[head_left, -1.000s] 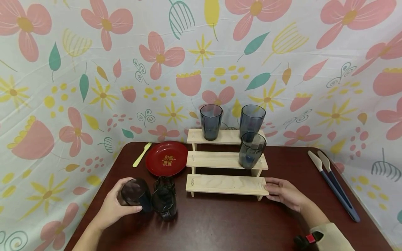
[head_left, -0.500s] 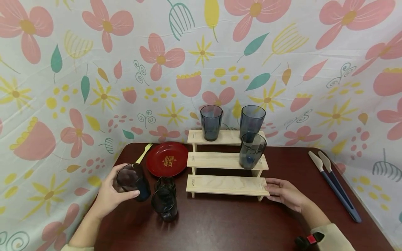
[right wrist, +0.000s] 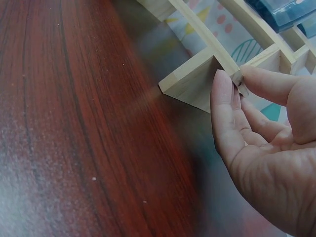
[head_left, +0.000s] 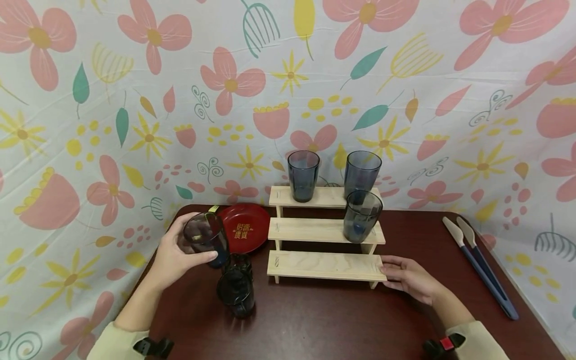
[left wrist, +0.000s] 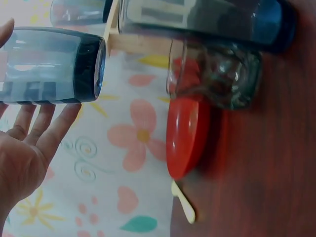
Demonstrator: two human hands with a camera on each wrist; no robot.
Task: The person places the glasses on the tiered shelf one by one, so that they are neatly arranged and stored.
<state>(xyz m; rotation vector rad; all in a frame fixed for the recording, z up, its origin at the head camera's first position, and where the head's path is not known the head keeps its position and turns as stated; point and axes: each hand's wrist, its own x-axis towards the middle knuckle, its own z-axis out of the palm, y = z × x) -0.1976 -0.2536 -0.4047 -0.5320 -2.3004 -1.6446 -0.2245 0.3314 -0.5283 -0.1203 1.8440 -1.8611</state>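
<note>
My left hand (head_left: 173, 257) grips a dark blue drinking glass (head_left: 209, 240), tilted and lifted above the table's left side. In the left wrist view this glass (left wrist: 49, 64) lies sideways across the picture, clear of the tabletop. My right hand (head_left: 409, 277) pinches the right end of the bottom shelf of a three-step wooden rack (head_left: 324, 265), thumb and fingers on its edge in the right wrist view. Two glasses (head_left: 302, 177) (head_left: 362, 172) stand on the top step, and one tilted-looking glass (head_left: 361, 220) is at the right of the middle step.
Below the held glass, a dark glass (head_left: 236, 297) stands on the table before a bumpy glass (left wrist: 229, 76). A red plate (head_left: 247, 232) lies behind them, next to a mostly covered yellow fork (head_left: 214, 208). Blue-handled tongs (head_left: 488, 277) lie at the far right.
My left hand has raised the glass from beside the two table glasses, first slightly left, then rightward toward the plate, now covering most of the fork. The right hand stays on the rack.
</note>
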